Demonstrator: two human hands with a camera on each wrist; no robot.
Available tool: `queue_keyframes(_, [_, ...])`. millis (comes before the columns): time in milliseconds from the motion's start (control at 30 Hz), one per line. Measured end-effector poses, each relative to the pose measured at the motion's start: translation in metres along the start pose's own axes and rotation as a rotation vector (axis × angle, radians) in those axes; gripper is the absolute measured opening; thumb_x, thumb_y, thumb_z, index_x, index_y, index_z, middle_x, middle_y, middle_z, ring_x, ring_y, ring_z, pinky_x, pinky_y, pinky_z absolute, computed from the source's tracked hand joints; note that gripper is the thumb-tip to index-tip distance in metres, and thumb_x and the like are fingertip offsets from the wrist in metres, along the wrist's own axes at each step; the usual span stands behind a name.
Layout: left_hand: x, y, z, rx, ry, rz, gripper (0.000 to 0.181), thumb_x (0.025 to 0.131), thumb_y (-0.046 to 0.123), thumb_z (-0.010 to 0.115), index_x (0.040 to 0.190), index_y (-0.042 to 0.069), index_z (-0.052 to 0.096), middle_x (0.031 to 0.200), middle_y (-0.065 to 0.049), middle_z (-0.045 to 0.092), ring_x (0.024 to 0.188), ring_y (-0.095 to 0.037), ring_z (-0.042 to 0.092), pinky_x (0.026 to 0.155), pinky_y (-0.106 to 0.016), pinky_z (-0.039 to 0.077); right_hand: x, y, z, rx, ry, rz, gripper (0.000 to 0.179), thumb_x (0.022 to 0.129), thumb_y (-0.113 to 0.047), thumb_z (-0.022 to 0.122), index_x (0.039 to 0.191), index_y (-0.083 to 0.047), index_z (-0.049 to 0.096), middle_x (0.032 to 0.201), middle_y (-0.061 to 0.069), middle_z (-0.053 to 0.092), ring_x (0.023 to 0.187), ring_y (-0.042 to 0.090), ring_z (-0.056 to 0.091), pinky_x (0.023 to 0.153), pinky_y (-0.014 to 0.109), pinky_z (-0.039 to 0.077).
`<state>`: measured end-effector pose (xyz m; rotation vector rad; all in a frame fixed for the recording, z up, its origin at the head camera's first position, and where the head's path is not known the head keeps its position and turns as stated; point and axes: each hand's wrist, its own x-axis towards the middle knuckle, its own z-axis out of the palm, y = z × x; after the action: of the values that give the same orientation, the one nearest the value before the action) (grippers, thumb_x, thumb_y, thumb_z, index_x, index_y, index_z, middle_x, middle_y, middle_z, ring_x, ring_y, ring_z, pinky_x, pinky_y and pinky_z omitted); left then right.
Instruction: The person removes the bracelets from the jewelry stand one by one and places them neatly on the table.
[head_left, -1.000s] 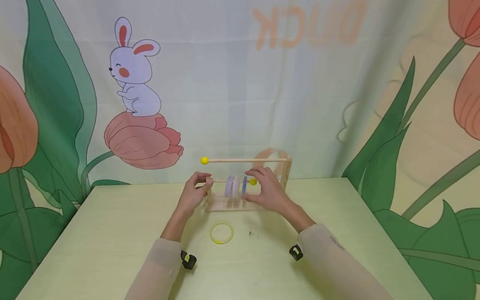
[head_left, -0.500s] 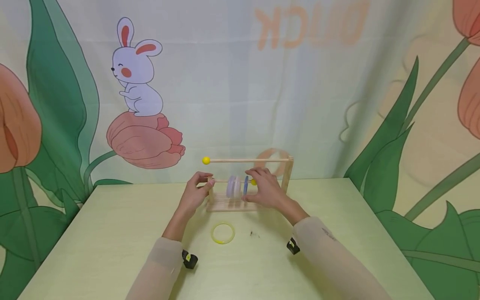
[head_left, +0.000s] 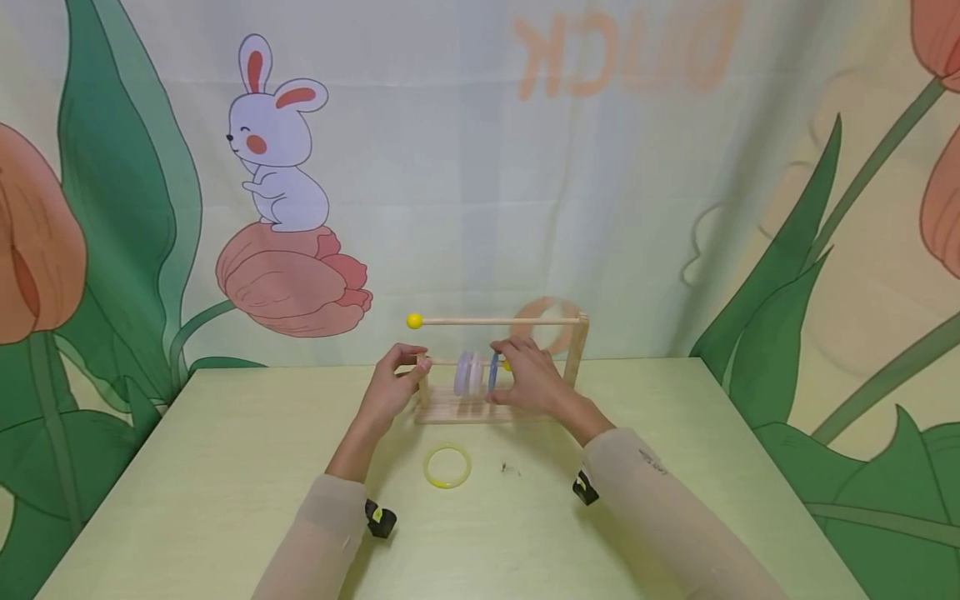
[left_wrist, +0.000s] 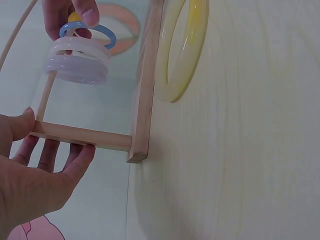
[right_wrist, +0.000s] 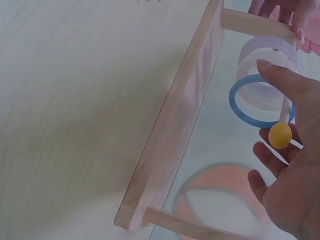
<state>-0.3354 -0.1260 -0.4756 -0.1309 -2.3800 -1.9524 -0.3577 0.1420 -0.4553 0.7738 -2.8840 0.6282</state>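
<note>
A wooden rack (head_left: 480, 418) stands at the back of the table. My left hand (head_left: 390, 387) grips its short upright post (left_wrist: 82, 137), thumb on one side and fingers on the other. My right hand (head_left: 536, 379) pinches a blue ring (right_wrist: 235, 107) between thumb and fingers. The ring hangs around the lower rod, just inside the yellow end ball (right_wrist: 280, 135). Further along that rod sit white and pale purple rings (left_wrist: 77, 70), apart from the blue one. A yellow ring (head_left: 447, 486) lies flat on the table in front of the rack.
Above the lower rod runs an upper rod (head_left: 495, 321) tipped with a yellow ball (head_left: 414, 321), fixed to the taller post (head_left: 576, 350) on the right. Small dark specks (head_left: 505, 468) lie right of the yellow ring. A printed curtain hangs behind the table.
My right hand has shifted slightly left along the rod with the blue ring, now partly covering the end ball in the head view. My left hand keeps its grip on the post.
</note>
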Motion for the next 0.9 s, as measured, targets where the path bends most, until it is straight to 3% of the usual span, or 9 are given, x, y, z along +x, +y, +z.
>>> queue_keyframes(633, [-0.0014, -0.0009, 0.001, 0.001, -0.003, 0.001, 0.033, 0.108, 0.024, 0.065, 0.137, 0.01, 0.06, 0.136, -0.018, 0.058, 0.125, -0.038, 0.064, 0.104, -0.051, 0.055, -0.0039, 0.0021, 0.0046, 0.06, 0.039, -0.027, 0.075, 0.088, -0.03, 0.089, 0.148, -0.004, 0.052, 0.148, 0.014, 0.057, 0.138, 0.036, 0.05, 0.113, 0.061, 0.039])
queue_keyframes(900, [0.0002, -0.0007, -0.0003, -0.013, -0.014, 0.006, 0.033, 0.109, 0.023, 0.064, 0.138, 0.01, 0.06, 0.136, -0.018, 0.058, 0.127, -0.04, 0.063, 0.106, -0.052, 0.054, -0.0074, 0.006, -0.0018, 0.083, 0.068, -0.022, 0.074, 0.084, -0.026, 0.093, 0.143, -0.005, 0.054, 0.127, 0.01, 0.065, 0.116, 0.03, 0.058, 0.106, 0.056, 0.044])
